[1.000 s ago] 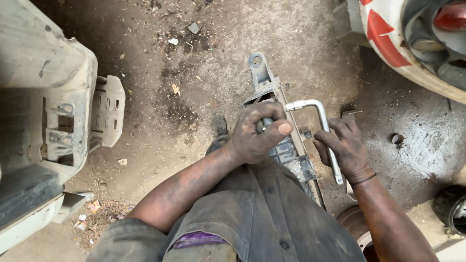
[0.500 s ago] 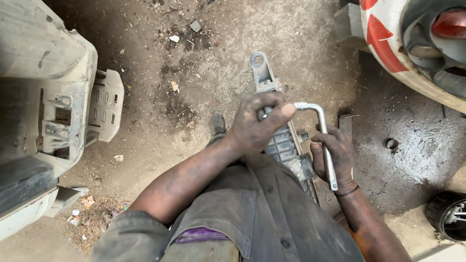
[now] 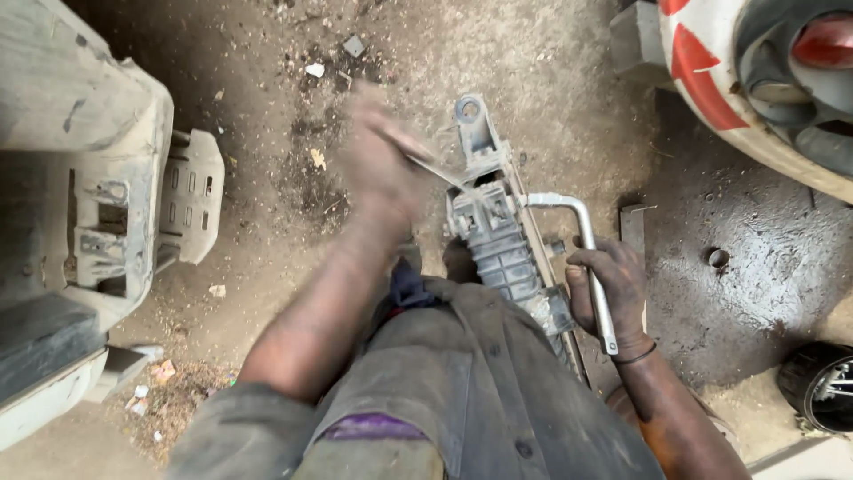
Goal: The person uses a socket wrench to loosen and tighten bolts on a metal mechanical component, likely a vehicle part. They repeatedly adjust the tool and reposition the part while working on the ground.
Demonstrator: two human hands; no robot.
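Note:
A grey ribbed metal engine part (image 3: 494,227) stands on the dirt ground in front of my knees. My right hand (image 3: 609,289) grips the long arm of a bent L-shaped metal wrench (image 3: 582,240), whose short end meets the part's right side. My left hand (image 3: 382,169) is blurred by motion, up and to the left of the part. It holds a thin rod-like tool (image 3: 426,164) whose tip points at the part's top.
A dusty grey plastic body panel (image 3: 98,222) lies at the left. A red and white vehicle body (image 3: 737,98) fills the top right corner. A black wheel (image 3: 817,387) sits at the right edge. Small debris (image 3: 354,44) dots the oily ground.
My left hand has lifted off the top of the engine part and swung up and left. The right hand has slid slightly down with the wrench.

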